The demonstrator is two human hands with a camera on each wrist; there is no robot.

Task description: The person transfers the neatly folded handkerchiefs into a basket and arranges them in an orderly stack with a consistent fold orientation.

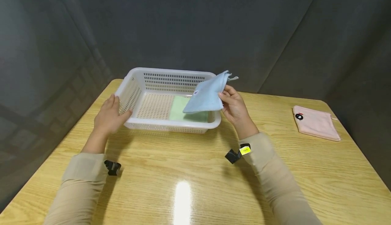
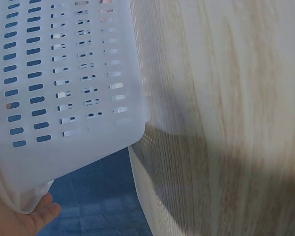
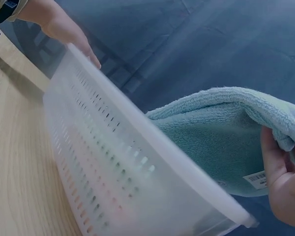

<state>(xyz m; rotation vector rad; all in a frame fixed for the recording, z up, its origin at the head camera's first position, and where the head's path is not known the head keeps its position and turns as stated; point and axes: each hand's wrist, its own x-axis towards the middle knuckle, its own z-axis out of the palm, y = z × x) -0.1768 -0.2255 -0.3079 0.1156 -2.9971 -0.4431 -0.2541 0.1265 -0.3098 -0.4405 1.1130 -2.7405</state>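
Note:
A white perforated plastic basket (image 1: pixel 155 120) stands toward the back of the wooden table. My left hand (image 1: pixel 110 115) grips its left end, with the thumb over the front rim; in the left wrist view, fingertips (image 2: pixel 46 211) curl round the rim's edge. With my right hand (image 1: pixel 233 104) I pinch a folded light-blue towel (image 1: pixel 206 94) by its edge, above the basket's right end. In the right wrist view that towel (image 3: pixel 211 137) shows a fold and a small white label. Beneath it a light-green folded cloth (image 1: pixel 177 109) lies flat on the basket floor, partly hidden.
A folded pink towel (image 1: pixel 317 123) with a small black round patch lies on the right of the wooden table (image 1: pixel 152 170). Dark grey fabric (image 1: pixel 195 24) hangs behind the table and along its sides.

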